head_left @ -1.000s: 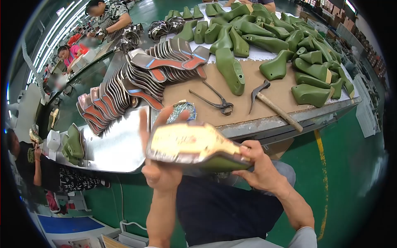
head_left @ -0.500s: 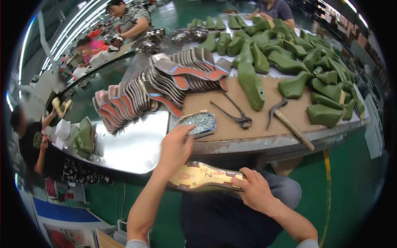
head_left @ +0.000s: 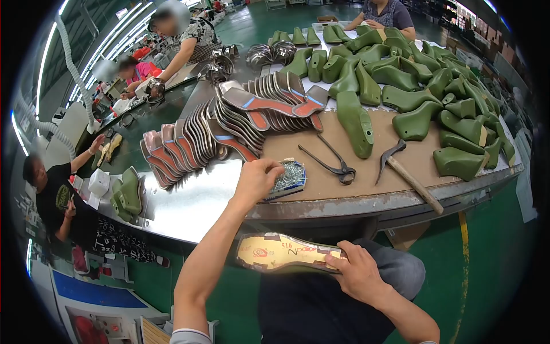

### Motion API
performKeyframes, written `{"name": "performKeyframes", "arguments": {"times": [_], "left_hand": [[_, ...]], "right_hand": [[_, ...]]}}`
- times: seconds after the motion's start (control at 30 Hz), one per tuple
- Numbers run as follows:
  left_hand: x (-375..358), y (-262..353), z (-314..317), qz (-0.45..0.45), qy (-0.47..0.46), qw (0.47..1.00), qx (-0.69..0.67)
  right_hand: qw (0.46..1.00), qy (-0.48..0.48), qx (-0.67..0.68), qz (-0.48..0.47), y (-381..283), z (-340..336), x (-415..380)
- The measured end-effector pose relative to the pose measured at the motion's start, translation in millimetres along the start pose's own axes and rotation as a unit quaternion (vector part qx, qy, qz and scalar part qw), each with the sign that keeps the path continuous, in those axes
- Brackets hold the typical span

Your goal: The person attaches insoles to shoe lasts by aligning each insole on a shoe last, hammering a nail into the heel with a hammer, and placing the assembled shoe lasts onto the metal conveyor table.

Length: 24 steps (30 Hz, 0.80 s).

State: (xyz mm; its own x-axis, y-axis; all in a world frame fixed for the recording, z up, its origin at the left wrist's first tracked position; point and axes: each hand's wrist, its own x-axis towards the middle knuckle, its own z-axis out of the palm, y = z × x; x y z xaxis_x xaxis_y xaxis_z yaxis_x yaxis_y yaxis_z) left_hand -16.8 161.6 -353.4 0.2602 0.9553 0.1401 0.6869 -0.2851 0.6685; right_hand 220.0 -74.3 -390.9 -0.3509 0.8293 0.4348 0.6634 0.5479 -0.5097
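Head view, fingers (head_left: 274,169) in tack box (head_left: 289,179)

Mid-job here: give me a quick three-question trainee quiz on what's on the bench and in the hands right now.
1. True or false: the left hand is at the box of nails.
2. Which tool lies between the box of nails and the hammer? A. scissors B. pincers C. a brush
3. What does the right hand hold on the lap?

Key
1. True: its fingers are on the box's near edge.
2. B: the pincers lie on the brown mat.
3. A shoe last with its insole facing up, gripped at one end.
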Motion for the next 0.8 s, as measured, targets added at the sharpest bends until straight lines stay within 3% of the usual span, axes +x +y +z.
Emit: {"name": "performKeyframes", "arguments": {"times": [0.2,0.4,0.5,0.53,0.67,0.7,0.73,0.8], "left_hand": [[-2,-4,4,0.038,0.019,0.999,-0.013],[-23,25,-15,-0.064,-0.014,0.987,-0.15],[-76,67,-24,0.068,-0.081,0.985,-0.138],[-97,71,-13,0.086,-0.087,0.97,-0.21],[-146,95,27,0.11,-0.055,0.983,-0.137],[-145,97,29,0.102,-0.069,0.984,-0.126],[-144,98,31,0.092,-0.081,0.986,-0.115],[-145,103,34,0.091,-0.091,0.99,-0.062]], "right_hand": [[1.0,0.003,-0.003,-0.003,2,2,-1],[1.0,-0.001,0.004,-0.008,2,0,1],[1.0,-0.013,0.004,-0.001,3,-2,1],[1.0,-0.017,0.003,-0.001,3,-2,2],[0.987,-0.03,0.146,0.056,-2,-36,16],[0.987,-0.036,0.109,0.115,0,-62,21],[0.994,0.077,-0.001,0.079,20,-68,15],[0.94,0.115,-0.286,0.145,70,-82,5]]}}
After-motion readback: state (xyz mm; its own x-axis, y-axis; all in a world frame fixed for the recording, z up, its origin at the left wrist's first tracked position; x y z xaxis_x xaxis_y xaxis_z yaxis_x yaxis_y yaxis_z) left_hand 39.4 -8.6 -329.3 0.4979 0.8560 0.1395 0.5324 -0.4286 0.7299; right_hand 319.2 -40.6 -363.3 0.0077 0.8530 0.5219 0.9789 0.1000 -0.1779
